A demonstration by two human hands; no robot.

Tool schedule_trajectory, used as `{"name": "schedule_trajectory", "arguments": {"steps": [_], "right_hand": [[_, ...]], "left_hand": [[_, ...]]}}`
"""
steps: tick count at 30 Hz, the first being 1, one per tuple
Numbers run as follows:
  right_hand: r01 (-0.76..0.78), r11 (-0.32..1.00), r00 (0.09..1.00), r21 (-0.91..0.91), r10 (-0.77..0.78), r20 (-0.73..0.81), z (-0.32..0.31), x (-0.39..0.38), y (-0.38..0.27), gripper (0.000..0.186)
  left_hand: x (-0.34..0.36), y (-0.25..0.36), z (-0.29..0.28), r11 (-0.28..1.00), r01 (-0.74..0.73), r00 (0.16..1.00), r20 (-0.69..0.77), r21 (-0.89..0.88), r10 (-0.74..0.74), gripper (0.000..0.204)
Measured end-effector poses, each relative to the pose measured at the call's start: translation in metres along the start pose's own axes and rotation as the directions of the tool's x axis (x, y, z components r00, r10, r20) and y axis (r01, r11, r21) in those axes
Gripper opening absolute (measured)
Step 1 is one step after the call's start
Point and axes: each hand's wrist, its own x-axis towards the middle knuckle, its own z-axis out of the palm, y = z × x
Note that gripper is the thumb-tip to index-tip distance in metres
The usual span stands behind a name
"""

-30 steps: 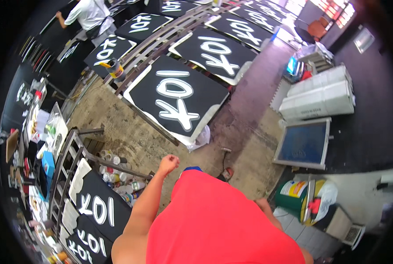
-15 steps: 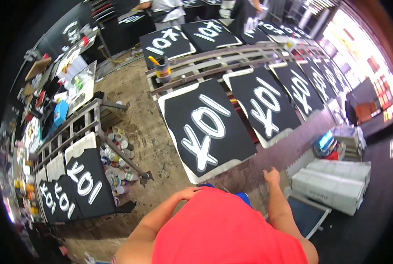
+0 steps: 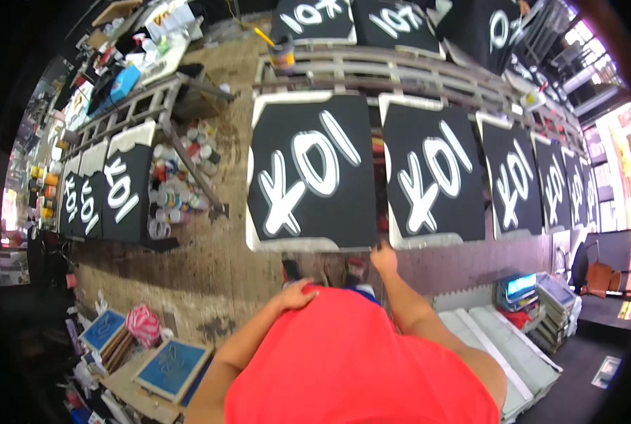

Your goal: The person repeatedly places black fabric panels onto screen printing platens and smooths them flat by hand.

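Black fabric panels with bold white lettering lie on pale boards along a rack; the nearest panel (image 3: 312, 169) is straight ahead and a second panel (image 3: 435, 173) is to its right. My right hand (image 3: 384, 258) reaches forward to the near right corner of the nearest panel. Its fingers look bunched there, too small to show what they pinch. At my waist, my left hand (image 3: 298, 295) lies flat against the red shirt (image 3: 358, 353), holding nothing.
A paint tub (image 3: 283, 58) with a yellow-handled tool stands on the metal rack (image 3: 400, 65). Jars (image 3: 174, 191) crowd under the left rack. Blue-meshed screen frames (image 3: 174, 369) lie behind left; pale boxes (image 3: 492, 353) sit by my right arm.
My view has turned right and tilted down, showing the frames at lower left. My right hand has moved forward to the panel's corner, while my left stays at my waist.
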Motion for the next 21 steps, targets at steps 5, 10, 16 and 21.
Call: {"name": "schedule_trajectory", "arguments": {"steps": [5,10,16,21], "right_hand": [[0.229,0.973,0.973,0.018,-0.229,0.0,-0.023,-0.006,0.006,0.032],[0.287,0.957,0.956,-0.049,-0.282,0.077,-0.088,-0.034,-0.039,0.033],[0.562,0.817,0.816,-0.125,-0.523,0.248,-0.145,-0.044,-0.106,0.033],[0.522,0.804,0.74,0.285,-0.593,0.319,-0.171,-0.022,-0.117,0.04]], "left_hand": [[0.04,0.061,0.065,0.992,-0.104,0.988,-0.12,-0.074,0.095,0.091],[0.109,0.119,0.101,0.995,-0.022,0.977,-0.215,-0.097,0.001,0.099],[0.195,0.15,0.151,0.863,-0.463,0.806,-0.501,-0.204,0.314,0.059],[0.201,0.166,0.122,0.852,-0.145,0.92,-0.386,-0.502,-0.071,0.055]]}}
